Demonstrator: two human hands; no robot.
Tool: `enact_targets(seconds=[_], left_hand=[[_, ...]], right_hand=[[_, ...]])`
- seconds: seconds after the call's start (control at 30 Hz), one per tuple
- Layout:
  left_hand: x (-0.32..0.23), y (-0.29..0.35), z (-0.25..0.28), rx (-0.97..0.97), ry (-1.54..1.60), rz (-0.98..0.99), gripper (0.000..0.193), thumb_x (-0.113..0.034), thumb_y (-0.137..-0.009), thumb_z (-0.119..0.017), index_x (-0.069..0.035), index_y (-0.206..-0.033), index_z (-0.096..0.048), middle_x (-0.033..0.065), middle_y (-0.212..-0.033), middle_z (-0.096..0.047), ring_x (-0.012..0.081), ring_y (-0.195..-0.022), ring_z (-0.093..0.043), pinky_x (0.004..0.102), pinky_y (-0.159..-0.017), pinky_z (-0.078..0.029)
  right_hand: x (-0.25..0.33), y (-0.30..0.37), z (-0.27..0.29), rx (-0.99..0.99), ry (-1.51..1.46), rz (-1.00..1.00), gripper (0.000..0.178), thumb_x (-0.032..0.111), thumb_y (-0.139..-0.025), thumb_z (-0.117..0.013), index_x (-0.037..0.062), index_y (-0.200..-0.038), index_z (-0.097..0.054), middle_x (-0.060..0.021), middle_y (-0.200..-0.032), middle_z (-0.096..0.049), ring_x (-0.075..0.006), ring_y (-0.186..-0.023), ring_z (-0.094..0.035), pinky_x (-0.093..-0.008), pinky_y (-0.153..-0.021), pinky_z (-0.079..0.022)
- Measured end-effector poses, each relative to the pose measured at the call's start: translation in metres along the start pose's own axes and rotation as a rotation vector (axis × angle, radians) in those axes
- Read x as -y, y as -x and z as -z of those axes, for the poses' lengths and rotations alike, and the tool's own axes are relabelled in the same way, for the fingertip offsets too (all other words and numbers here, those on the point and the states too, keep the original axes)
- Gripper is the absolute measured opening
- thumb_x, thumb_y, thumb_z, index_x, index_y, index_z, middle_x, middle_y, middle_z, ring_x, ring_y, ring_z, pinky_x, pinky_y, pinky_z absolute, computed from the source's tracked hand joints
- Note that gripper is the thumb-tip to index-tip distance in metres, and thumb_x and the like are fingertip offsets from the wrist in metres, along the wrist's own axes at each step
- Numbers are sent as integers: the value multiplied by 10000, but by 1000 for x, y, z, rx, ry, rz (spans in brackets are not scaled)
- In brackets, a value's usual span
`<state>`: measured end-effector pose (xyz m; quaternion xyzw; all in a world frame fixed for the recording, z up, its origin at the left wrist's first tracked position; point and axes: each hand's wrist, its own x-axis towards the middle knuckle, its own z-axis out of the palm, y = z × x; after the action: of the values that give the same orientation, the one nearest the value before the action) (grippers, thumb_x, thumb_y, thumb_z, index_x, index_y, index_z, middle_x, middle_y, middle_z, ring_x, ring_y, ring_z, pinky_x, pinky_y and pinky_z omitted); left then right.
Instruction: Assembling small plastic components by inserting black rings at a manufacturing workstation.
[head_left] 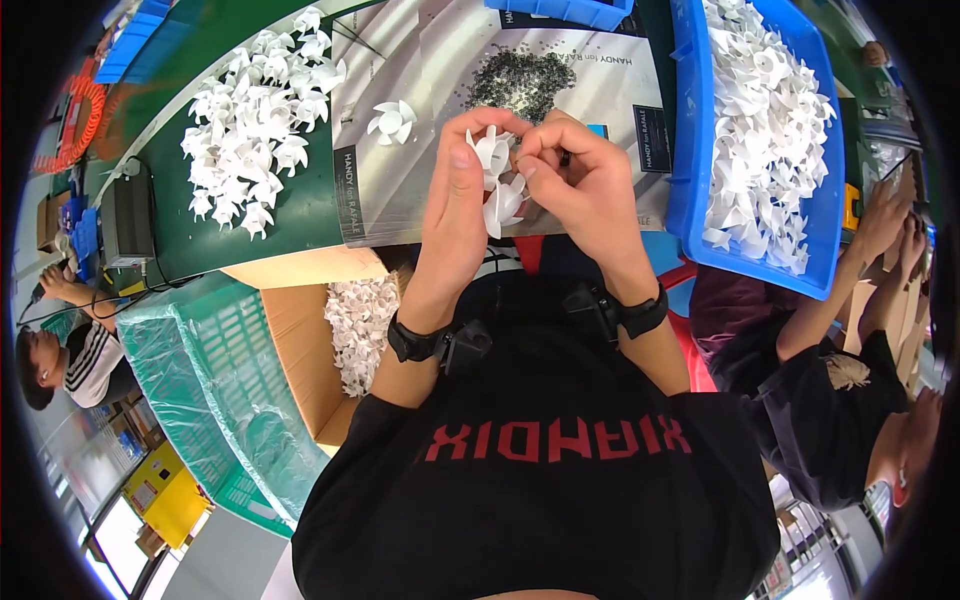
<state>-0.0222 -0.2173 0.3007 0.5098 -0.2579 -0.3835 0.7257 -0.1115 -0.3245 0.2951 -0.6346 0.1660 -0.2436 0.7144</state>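
Note:
A white plastic fan blade wheel (503,204) is held over the near part of the sheet-covered table. My left hand (452,200) is closed round its left side, with thumb and fingers on the blades. Thumb and forefinger of my right hand (588,178) pinch together at its upper right side. Whatever sits between those fingertips is hidden or too small to name. Just beyond my hands lies a heap of tiny black parts (520,82). One loose white blade wheel (393,122) rests on the sheet to the left.
Many white blade wheels (250,125) are spread on the green table at left. A blue bin (692,150) full of them stands at right. Below the table edge are a cardboard box (292,345) with more wheels and a green crate (225,360). A co-worker's arm (835,285) is at right.

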Motion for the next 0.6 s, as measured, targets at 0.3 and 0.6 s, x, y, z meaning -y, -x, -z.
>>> enact_targets(seconds=[0.3, 0.6], left_hand=[[8, -5, 0, 93, -95, -153, 445, -430, -1021, -248, -73, -1259, -365, 162, -1369, -414, 225, -1186, -458, 359, -992, -390], [6, 3, -4, 88, -145, -179, 428, -419, -1016, -300, -75, -1262, -364, 183, -1395, -381, 251, -1227, -425, 364, -1003, -372]], right_hand=[[1, -1, 0, -36, -22, -38, 64, -65, -813, -584, -13, -850, -585, 38, -770, -443, -34, -677, -407, -187, -598, -353], [1, 4, -5, -68, 22, -4, 65, -73, -819, -582, -24, -862, -583, 27, -792, -469, -30, -687, -427, -177, -577, -369]])
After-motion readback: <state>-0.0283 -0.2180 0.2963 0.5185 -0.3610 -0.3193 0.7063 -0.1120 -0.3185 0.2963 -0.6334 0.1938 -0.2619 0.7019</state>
